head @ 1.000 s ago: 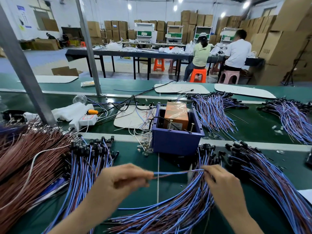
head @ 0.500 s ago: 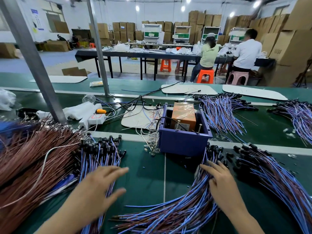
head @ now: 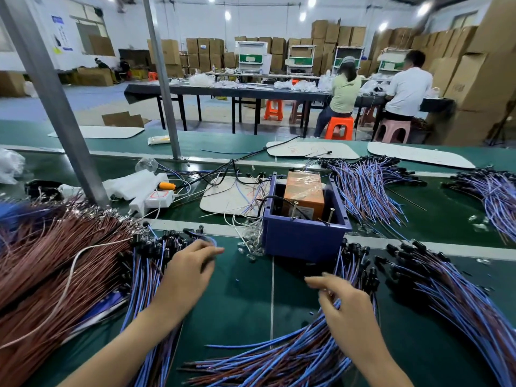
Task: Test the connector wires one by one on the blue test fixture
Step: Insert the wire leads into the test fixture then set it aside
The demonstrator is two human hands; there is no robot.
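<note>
The test fixture stands mid-table, with the power strip behind it to the left. The near bundle lies before it by the near edge. The left bundle and right bundle flank it, and the far bundle lies behind it to the right.

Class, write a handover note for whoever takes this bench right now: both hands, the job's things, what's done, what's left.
Left hand: open, over the left wire bundle.
Right hand: reaching into the middle wire bundle; grip unclear.
Blue test fixture: behind, between the hands; neither hand is at it.
Done: cannot tell which bundles are tested.
Left: pick one wire, test it, repeat.
</note>
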